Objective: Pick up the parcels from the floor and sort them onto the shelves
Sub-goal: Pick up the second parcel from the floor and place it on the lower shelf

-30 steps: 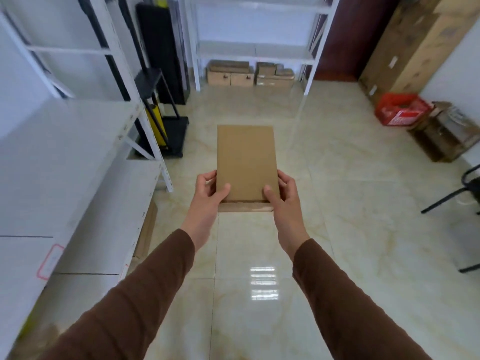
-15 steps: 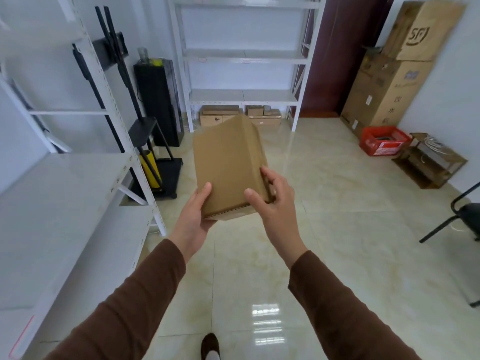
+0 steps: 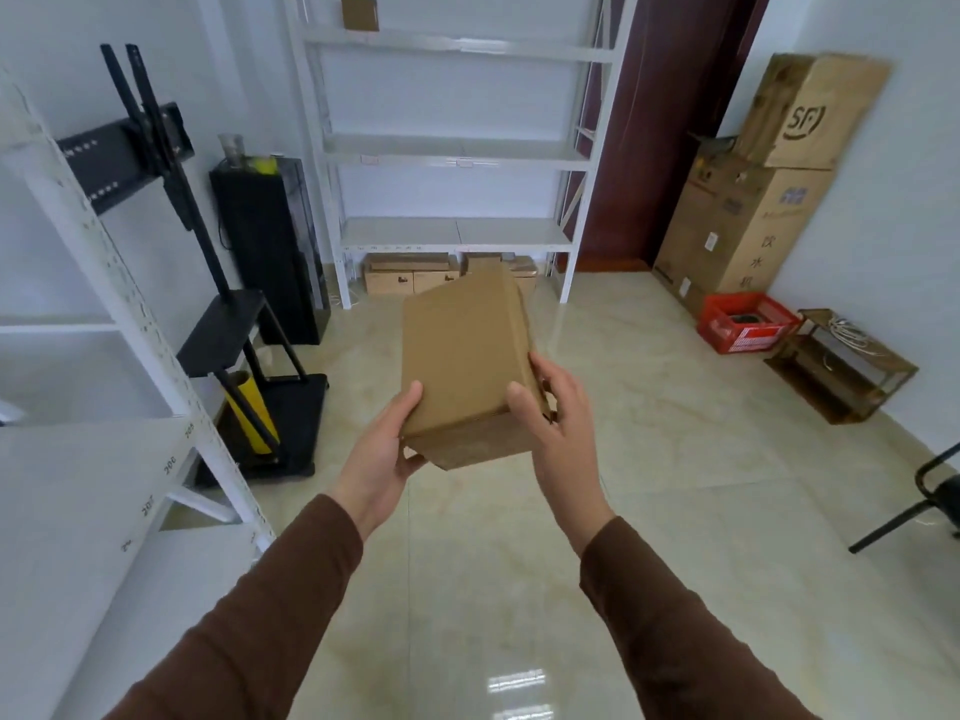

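Cardboard parcel is being carried in mid-air, left hand cupping its near corner, right hand clasping its side. One small parcel is sitting on the far shelving unit; several boxes are waiting beneath it.

Single head-worn wide-angle view, looking forward and down across the tiled floor toward the white shelf rack at the far wall. Close to both forearms, the rack well beyond them. Stacked cartons right of the rack, black stand left of it
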A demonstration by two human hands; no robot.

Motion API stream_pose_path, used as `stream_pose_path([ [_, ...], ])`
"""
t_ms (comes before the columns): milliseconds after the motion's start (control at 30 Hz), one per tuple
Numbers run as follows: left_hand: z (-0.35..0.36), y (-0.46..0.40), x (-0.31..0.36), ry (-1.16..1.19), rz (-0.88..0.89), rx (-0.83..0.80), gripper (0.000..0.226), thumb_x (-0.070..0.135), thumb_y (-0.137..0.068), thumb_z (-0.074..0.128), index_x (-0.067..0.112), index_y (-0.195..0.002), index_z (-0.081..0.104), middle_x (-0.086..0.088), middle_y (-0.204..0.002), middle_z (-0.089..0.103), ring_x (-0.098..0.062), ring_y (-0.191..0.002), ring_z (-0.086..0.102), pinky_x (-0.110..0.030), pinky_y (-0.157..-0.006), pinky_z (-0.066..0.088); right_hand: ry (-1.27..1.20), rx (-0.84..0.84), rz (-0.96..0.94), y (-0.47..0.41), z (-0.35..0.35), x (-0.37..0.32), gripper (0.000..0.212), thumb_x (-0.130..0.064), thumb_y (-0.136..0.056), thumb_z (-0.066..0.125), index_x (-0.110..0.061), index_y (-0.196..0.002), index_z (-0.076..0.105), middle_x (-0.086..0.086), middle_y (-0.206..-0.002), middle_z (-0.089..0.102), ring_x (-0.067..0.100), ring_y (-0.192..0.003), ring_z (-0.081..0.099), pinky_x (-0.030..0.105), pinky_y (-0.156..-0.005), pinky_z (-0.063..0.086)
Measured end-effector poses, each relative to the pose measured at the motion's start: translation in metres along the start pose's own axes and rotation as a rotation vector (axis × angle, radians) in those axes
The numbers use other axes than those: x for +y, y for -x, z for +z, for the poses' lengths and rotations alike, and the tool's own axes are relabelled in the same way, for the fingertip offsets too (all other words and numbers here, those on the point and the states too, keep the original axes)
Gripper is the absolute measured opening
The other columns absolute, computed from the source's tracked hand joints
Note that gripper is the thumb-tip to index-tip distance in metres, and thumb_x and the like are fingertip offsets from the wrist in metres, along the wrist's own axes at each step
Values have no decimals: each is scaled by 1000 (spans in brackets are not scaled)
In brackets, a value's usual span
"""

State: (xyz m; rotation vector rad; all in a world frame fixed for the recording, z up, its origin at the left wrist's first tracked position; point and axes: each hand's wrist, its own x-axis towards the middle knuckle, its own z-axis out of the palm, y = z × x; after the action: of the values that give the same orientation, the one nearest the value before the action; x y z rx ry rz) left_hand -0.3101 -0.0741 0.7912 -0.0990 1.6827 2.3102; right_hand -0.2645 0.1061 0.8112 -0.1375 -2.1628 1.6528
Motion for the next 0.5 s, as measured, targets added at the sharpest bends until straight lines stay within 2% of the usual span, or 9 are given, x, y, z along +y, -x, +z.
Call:
stream_pose_path([
  [100,11,-46,20,-123,24,-34,41,55,-100,54,30,-129,68,1,-127,72,-18,-120,63,-38,-99,50,-211,5,166,-56,3,5,38,-45,-95,62,-38,-132,65,-8,-135,63,10,-124,59,20,-89,51],
  [167,21,-78,32,-206,53,-53,39,55,-101,51,33,-129,65,7,-124,71,-10,-117,63,-29,-90,48,-314,-6,249,-95,6,17,25,-34,-99,58,-39,-120,70,-6,-127,70,12,-116,64,20,-84,51],
  [233,25,-118,38,-293,82,-66,27,50,-102,53,37,-125,61,11,-127,68,-1,-110,63,-19,-80,48,-327,-10,299,-133,12,35,36,-28,-97,51,-33,-128,69,-3,-127,71,16,-109,64,26,-80,48],
  [267,27,-138,41,-341,106,-67,31,49,-100,57,35,-127,59,9,-133,66,0,-109,64,-16,-77,51,-337,-10,314,-152,16,42,41,-24,-97,47,-31,-133,67,-2,-124,70,15,-102,62,26,-76,47],
  [300,28,-160,43,-395,139,-54,47,53,-95,63,31,-136,57,5,-139,62,-3,-112,64,-15,-80,54,-343,-7,323,-173,20,52,44,-19,-98,44,-29,-135,65,-2,-121,69,13,-97,60,26,-75,46],
  [367,32,-205,45,-528,207,-10,90,67,-78,69,28,-155,43,4,-149,50,-13,-128,57,-29,-101,54,-361,-1,337,-218,28,72,43,-14,-99,43,-28,-133,64,-2,-119,70,15,-102,61,29,-81,49],
  [400,34,-229,46,-602,234,14,101,71,-72,69,30,-159,36,7,-149,45,-15,-134,51,-38,-111,48,-362,0,343,-243,32,83,41,-14,-100,44,-28,-132,64,-2,-121,70,17,-108,63,31,-86,50],
  [467,40,-277,50,-692,259,43,107,71,-69,72,34,-160,31,11,-147,41,-17,-137,47,-46,-115,44,-358,-6,359,-294,40,102,39,-19,-101,47,-26,-137,60,0,-129,69,19,-119,63,35,-93,53],
  [500,43,-300,53,-705,265,43,107,70,-68,75,36,-159,30,12,-146,41,-19,-136,49,-47,-113,46,-352,-11,365,-318,43,109,39,-22,-102,49,-25,-140,58,2,-133,67,19,-119,63,34,-91,53],
])
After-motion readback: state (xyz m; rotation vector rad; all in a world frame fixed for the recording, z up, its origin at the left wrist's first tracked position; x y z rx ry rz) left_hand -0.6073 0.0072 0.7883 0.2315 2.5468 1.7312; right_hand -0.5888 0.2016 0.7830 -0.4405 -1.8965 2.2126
